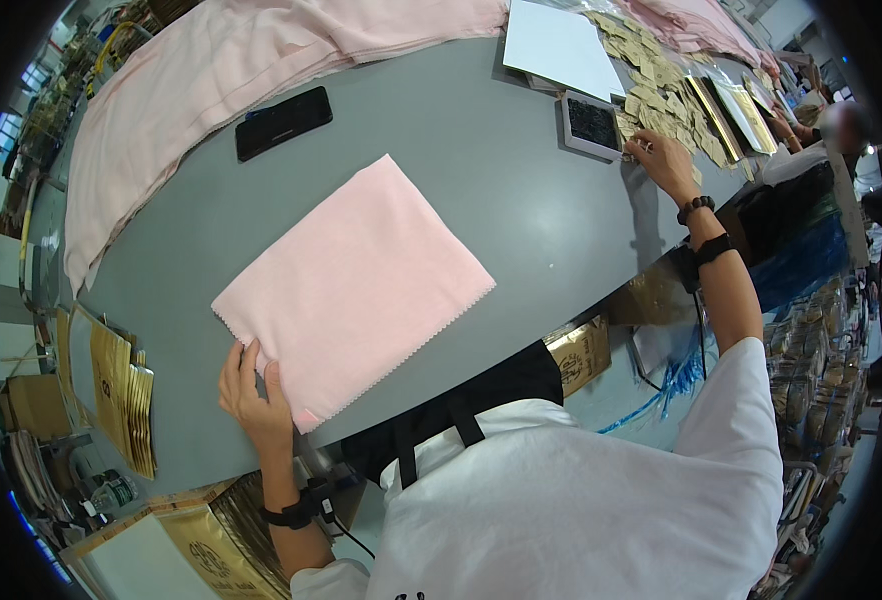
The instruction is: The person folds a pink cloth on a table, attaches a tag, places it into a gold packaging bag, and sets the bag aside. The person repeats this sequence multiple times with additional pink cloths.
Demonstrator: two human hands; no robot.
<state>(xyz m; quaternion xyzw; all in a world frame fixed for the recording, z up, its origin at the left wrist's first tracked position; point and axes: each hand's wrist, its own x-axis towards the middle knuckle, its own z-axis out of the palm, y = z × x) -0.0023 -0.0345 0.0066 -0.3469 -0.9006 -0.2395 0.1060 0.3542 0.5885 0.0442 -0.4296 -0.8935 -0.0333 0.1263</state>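
Observation:
A folded pale pink cloth (361, 290) with zigzag-cut edges lies at a slant on the grey table, a small darker pink label at its near corner. At its lower left edge, my left hand (253, 395) grips the border between thumb and fingers. My right hand (664, 163) reaches to the far right, fingertips pinched together beside an open white box (591, 127) of tiny black pieces. Tan paper tags (661, 90) lie heaped just beyond those fingers. What is in the pinch is too small to make out.
A black phone (284, 123) lies on the grey table (551, 220). Long pink fabric (231, 70) drapes the far edge, near a white board (561, 45). Gold packets (121, 390) stand at the left, with gold-edged sheets (731, 115) at the right. Another person works beyond them.

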